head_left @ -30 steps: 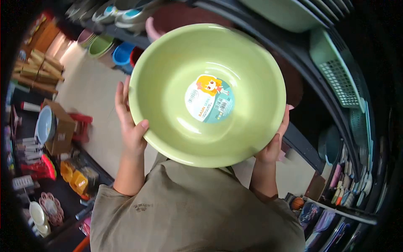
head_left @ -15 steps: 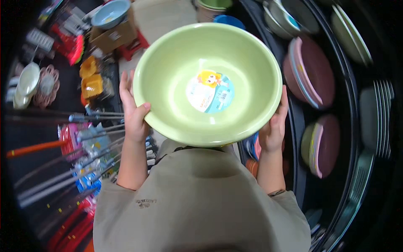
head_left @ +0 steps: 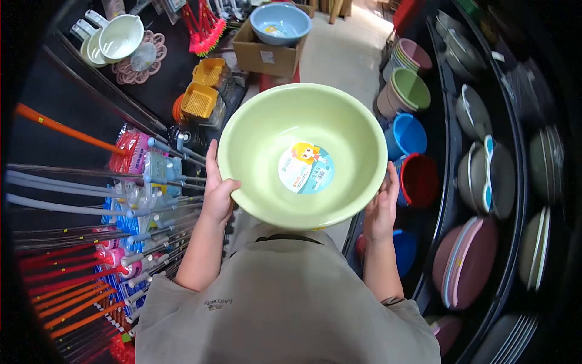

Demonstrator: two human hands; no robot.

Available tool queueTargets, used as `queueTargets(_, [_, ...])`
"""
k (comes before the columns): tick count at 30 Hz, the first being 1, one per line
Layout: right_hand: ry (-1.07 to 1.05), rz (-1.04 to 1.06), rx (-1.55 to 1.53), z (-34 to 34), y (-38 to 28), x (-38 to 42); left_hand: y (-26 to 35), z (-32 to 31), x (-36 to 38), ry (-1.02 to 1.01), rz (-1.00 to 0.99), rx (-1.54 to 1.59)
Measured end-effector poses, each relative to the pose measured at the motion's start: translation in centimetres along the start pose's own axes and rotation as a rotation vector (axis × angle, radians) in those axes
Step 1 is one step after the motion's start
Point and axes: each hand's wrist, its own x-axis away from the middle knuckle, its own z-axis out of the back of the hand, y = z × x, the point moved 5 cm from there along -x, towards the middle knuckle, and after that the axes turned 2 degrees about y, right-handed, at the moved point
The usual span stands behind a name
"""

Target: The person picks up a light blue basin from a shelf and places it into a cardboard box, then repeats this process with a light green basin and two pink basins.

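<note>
A pale green plastic basin (head_left: 254,176) is held up in front of my body, its open side tilted toward me. On its inner bottom sticks a round label (head_left: 306,168) with a cartoon figure and a barcode. My left hand (head_left: 219,191) grips the left rim, thumb over the edge and fingers behind the outside. My right hand (head_left: 382,209) supports the right side from outside and below; some of its fingers are hidden behind the basin.
Mops and brooms with long handles (head_left: 73,203) line the left. A blue basin (head_left: 280,24) sits on a cardboard box (head_left: 265,59) ahead. Along the right stand buckets (head_left: 407,134) and shelves with stacked pink basins (head_left: 467,261). A tiled aisle floor (head_left: 339,57) runs between.
The view has turned and shifted, so the box with the blue basin now appears nearer the middle. The green basin sits lower and looks slightly smaller, still in both hands.
</note>
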Motion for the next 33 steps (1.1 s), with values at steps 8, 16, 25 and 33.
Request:
queueTargets(8, [0.046, -0.335, -0.129, 0.7, 4.3, -12.8, 0.8, -3.9, -8.2, 0.012, -0.153, -0.215])
queueTargets(16, [-0.024, -0.381, -0.125, -1.5, 7.2, -20.6, -2.7, -1.7, -13.1, 0.221, -0.008, -0.073])
queueTargets(25, [-0.009, -0.336, -0.067, -5.7, 11.4, -31.5, -1.5, -1.0, -26.5, 0.176, -0.037, 0.037])
queueTargets(33, [0.091, -0.253, -0.003, -6.0, 10.8, -40.9, 1.0, -4.0, -39.0, 0.04, -0.039, -0.049])
